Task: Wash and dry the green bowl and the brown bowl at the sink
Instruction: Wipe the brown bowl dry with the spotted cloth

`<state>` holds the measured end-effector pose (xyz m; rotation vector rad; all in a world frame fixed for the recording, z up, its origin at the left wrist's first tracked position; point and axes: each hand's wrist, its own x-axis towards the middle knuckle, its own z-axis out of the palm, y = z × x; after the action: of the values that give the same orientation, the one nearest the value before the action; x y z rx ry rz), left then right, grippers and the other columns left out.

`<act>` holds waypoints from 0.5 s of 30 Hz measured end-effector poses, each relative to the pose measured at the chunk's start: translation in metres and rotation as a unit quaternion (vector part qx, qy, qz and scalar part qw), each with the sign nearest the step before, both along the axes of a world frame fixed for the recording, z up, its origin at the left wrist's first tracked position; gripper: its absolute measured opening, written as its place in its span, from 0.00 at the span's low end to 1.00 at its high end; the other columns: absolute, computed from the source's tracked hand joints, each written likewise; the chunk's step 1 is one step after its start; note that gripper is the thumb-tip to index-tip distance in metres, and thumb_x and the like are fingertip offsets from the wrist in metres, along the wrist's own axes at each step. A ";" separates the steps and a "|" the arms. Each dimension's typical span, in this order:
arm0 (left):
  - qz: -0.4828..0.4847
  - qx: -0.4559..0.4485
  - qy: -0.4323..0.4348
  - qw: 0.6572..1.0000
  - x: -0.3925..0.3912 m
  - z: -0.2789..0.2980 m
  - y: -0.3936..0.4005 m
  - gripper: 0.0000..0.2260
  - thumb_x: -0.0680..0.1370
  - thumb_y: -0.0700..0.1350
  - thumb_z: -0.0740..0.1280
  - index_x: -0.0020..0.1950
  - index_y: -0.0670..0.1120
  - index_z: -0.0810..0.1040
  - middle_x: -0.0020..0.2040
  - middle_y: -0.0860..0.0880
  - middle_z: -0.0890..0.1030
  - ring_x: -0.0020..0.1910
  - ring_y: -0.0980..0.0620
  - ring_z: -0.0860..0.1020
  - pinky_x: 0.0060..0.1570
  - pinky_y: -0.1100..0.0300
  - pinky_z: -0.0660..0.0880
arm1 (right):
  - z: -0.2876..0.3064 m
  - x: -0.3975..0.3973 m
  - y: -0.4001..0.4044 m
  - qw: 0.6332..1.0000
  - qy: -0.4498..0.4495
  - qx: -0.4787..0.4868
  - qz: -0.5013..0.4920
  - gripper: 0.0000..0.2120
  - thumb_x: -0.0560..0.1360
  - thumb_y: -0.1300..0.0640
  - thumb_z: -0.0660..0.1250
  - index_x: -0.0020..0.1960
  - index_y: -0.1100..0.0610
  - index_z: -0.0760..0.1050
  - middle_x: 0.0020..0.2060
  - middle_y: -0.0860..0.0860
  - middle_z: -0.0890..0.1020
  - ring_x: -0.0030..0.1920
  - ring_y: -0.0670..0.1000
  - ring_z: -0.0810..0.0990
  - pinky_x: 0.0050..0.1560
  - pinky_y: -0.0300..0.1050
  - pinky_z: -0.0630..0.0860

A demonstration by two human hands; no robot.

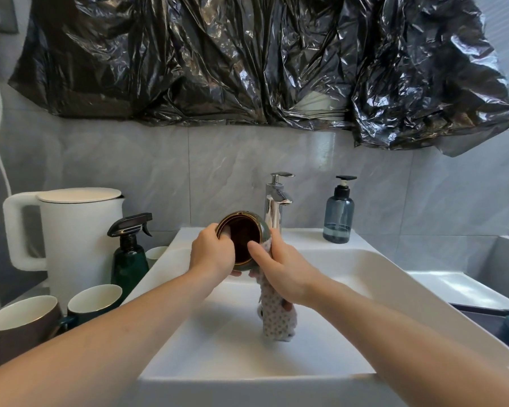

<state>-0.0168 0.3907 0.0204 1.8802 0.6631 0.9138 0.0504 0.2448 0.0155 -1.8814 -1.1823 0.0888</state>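
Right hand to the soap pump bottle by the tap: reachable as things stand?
Probably, but not freely: the right hand is busy pressing the dotted cloth against the green bowl. The soap bottle stands on the sink's back ledge, nothing between.

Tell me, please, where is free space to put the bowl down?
Free: the sink basin floor under the hands, and the rim ledge between faucet and soap bottle. Crowded: the left counter, with kettle, spray bottle and mugs.

no readable text, label or number shows anywhere.
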 end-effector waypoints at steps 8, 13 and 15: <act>-0.042 0.159 0.026 0.986 0.002 -0.005 0.003 0.05 0.84 0.50 0.63 0.53 0.53 0.79 0.46 0.51 0.83 0.44 0.47 0.82 0.39 0.50 0.83 | 0.003 0.016 -0.006 0.992 -0.064 0.000 -0.106 0.16 0.83 0.40 0.53 0.59 0.49 0.72 0.43 0.49 0.83 0.47 0.53 0.81 0.55 0.57 0.79; -0.075 0.231 0.045 0.969 0.002 -0.010 0.001 0.03 0.82 0.50 0.66 0.50 0.53 0.79 0.44 0.51 0.83 0.42 0.45 0.81 0.41 0.50 0.79 | 0.006 0.015 -0.005 0.989 -0.102 0.004 -0.111 0.13 0.84 0.41 0.54 0.59 0.46 0.73 0.48 0.47 0.83 0.50 0.51 0.80 0.52 0.51 0.77; -0.060 0.281 0.056 0.956 0.001 -0.013 0.000 0.03 0.81 0.47 0.66 0.48 0.52 0.78 0.44 0.50 0.83 0.46 0.43 0.79 0.44 0.51 0.76 | 0.007 0.013 -0.005 0.986 -0.127 -0.006 -0.109 0.18 0.83 0.38 0.53 0.63 0.45 0.73 0.54 0.46 0.81 0.54 0.50 0.79 0.57 0.51 0.77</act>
<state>-0.0155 0.3907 0.0077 2.4613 0.3660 0.9917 0.0638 0.2400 0.0225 -2.0643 -1.1334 -0.2721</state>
